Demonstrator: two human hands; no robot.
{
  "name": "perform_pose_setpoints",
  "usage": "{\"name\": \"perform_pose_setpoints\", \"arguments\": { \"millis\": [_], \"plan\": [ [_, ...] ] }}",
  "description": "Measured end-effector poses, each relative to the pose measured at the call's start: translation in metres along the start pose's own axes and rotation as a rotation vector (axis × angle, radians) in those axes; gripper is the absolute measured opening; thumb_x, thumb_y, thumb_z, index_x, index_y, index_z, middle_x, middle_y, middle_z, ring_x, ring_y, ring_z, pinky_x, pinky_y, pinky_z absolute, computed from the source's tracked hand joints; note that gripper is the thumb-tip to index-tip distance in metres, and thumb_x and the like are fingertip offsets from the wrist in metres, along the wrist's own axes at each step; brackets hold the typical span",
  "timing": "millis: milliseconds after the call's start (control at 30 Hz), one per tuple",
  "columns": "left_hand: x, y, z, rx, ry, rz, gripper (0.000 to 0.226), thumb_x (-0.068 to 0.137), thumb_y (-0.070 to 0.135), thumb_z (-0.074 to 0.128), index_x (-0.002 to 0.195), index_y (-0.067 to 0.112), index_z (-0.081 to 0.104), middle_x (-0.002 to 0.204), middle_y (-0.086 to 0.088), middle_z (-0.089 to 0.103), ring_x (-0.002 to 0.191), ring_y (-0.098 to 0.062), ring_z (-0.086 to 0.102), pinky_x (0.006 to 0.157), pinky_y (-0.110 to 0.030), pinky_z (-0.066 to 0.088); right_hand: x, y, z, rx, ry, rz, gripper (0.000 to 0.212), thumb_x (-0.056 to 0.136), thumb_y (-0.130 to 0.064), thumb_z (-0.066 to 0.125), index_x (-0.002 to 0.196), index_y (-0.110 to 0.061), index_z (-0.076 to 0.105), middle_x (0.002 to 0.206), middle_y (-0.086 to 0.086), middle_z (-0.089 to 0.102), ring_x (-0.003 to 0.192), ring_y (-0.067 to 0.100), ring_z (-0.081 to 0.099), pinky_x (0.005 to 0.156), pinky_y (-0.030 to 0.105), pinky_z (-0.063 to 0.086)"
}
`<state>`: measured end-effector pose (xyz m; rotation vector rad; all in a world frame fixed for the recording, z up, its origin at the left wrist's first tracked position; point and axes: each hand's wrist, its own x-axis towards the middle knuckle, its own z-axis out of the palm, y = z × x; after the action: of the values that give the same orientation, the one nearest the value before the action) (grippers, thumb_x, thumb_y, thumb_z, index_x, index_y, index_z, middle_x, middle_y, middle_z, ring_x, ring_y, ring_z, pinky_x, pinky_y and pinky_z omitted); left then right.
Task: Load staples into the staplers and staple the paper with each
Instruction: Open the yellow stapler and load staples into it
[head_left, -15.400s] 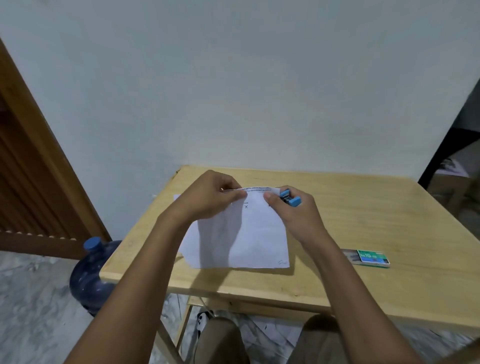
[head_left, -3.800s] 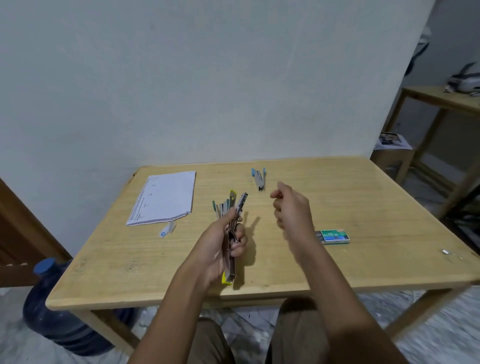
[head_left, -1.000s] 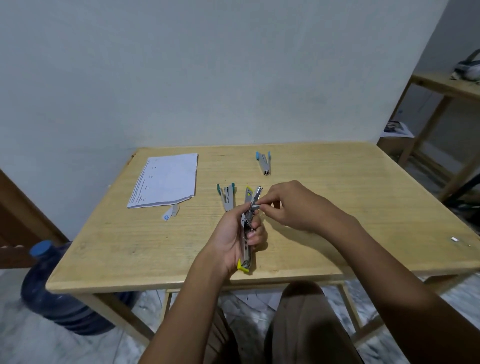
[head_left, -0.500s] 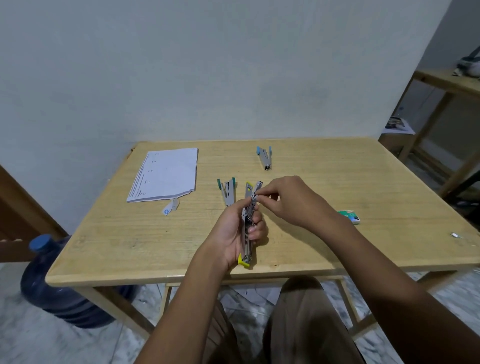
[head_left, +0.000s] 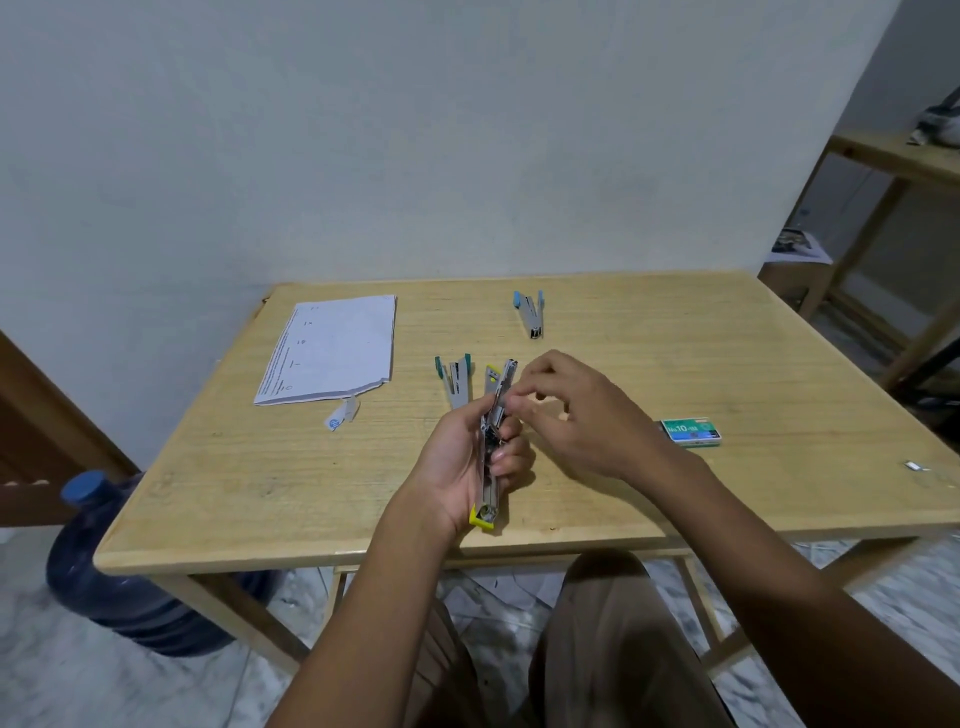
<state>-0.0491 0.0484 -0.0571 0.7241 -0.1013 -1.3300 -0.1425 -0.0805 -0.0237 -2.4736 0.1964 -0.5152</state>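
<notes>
My left hand (head_left: 467, 457) grips a yellow stapler (head_left: 491, 457), swung wide open, over the table's near middle. My right hand (head_left: 576, 410) has its fingertips pinched at the stapler's open metal channel; whatever it pinches is too small to make out. A green-tipped stapler (head_left: 456, 378) lies just beyond my left hand. Further back lies a blue-tipped stapler (head_left: 530, 313). The stack of paper (head_left: 332, 348) rests at the table's back left. A green staple box (head_left: 691, 432) sits to the right of my right hand.
The wooden table (head_left: 260, 483) stands against a white wall. A small paper scrap (head_left: 343, 413) lies in front of the paper stack. A tiny metal piece (head_left: 915, 465) sits near the right edge. A blue water bottle (head_left: 119, 566) stands on the floor at the left.
Both hands stay at the yellow stapler; my right fingertips have shifted slightly along its open channel. The camera has tilted a little, showing the staple box fully.
</notes>
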Motion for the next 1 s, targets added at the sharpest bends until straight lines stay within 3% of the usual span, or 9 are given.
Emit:
{"name": "perform_pose_setpoints", "arguments": {
  "millis": [133, 333, 533, 633, 733, 833, 1000],
  "plan": [
    [-0.001, -0.001, 0.001, 0.02, 0.042, 0.023, 0.036, 0.097, 0.039, 0.045, 0.071, 0.015, 0.05, 0.051, -0.001, 0.038, 0.038, -0.012, 0.032, 0.042, -0.022, 0.026, -0.006, 0.002, -0.006, -0.181, -0.167, -0.147, 0.039, 0.095, -0.054, 0.037, 0.105, -0.037, 0.071, 0.123, -0.015, 0.049, 0.115, 0.007, 0.046, 0.087, 0.035, 0.047],
    [-0.001, 0.0, 0.003, -0.081, 0.043, 0.003, 0.04, 0.099, 0.036, 0.043, 0.07, 0.009, 0.049, 0.065, -0.001, 0.032, 0.042, -0.011, 0.029, 0.033, -0.021, 0.029, 0.006, 0.007, -0.018, -0.476, -0.165, -0.266, 0.048, 0.098, -0.053, 0.028, 0.118, -0.036, 0.068, 0.134, -0.005, 0.051, 0.117, 0.015, 0.048, 0.089, 0.035, 0.041],
    [0.0, 0.0, 0.003, -0.124, 0.04, 0.03, 0.033, 0.1, 0.031, 0.042, 0.079, 0.007, 0.051, 0.065, -0.004, 0.041, 0.042, -0.012, 0.033, 0.031, -0.021, 0.03, 0.013, 0.014, -0.02, -0.626, -0.107, -0.158, 0.063, 0.094, -0.061, 0.017, 0.132, -0.035, 0.061, 0.14, 0.0, 0.049, 0.125, 0.02, 0.047, 0.092, 0.041, 0.043],
    [-0.001, 0.0, 0.003, -0.114, 0.052, 0.037, 0.033, 0.099, 0.031, 0.042, 0.078, 0.008, 0.051, 0.063, -0.004, 0.041, 0.041, -0.012, 0.033, 0.033, -0.019, 0.027, 0.01, 0.013, -0.017, -0.511, -0.04, -0.096, 0.059, 0.095, -0.061, 0.022, 0.129, -0.034, 0.061, 0.134, -0.005, 0.052, 0.117, 0.015, 0.051, 0.088, 0.036, 0.044],
    [-0.003, 0.0, 0.003, -0.094, 0.048, 0.022, 0.034, 0.099, 0.033, 0.043, 0.076, 0.009, 0.051, 0.059, -0.004, 0.041, 0.042, -0.012, 0.033, 0.035, -0.021, 0.03, -0.001, 0.008, -0.013, -0.278, 0.03, -0.083, 0.047, 0.093, -0.058, 0.037, 0.118, -0.032, 0.066, 0.117, -0.013, 0.057, 0.103, 0.006, 0.055, 0.079, 0.03, 0.048],
    [-0.002, -0.001, 0.002, -0.077, 0.09, 0.053, 0.035, 0.101, 0.034, 0.04, 0.087, 0.007, 0.056, 0.061, -0.006, 0.049, 0.04, -0.015, 0.041, 0.04, -0.023, 0.036, -0.017, 0.0, -0.003, -0.054, -0.009, -0.119, 0.029, 0.089, -0.052, 0.058, 0.108, -0.033, 0.068, 0.106, -0.021, 0.059, 0.095, 0.0, 0.058, 0.077, 0.027, 0.051],
    [0.0, -0.001, 0.001, -0.094, 0.096, 0.071, 0.032, 0.104, 0.035, 0.037, 0.1, 0.008, 0.054, 0.069, -0.007, 0.047, 0.041, -0.016, 0.044, 0.042, -0.024, 0.036, -0.021, 0.0, 0.015, 0.039, 0.123, -0.205, 0.014, 0.087, -0.023, 0.074, 0.1, -0.018, 0.076, 0.1, -0.008, 0.068, 0.092, 0.005, 0.064, 0.081, 0.029, 0.053]
  ]
}}
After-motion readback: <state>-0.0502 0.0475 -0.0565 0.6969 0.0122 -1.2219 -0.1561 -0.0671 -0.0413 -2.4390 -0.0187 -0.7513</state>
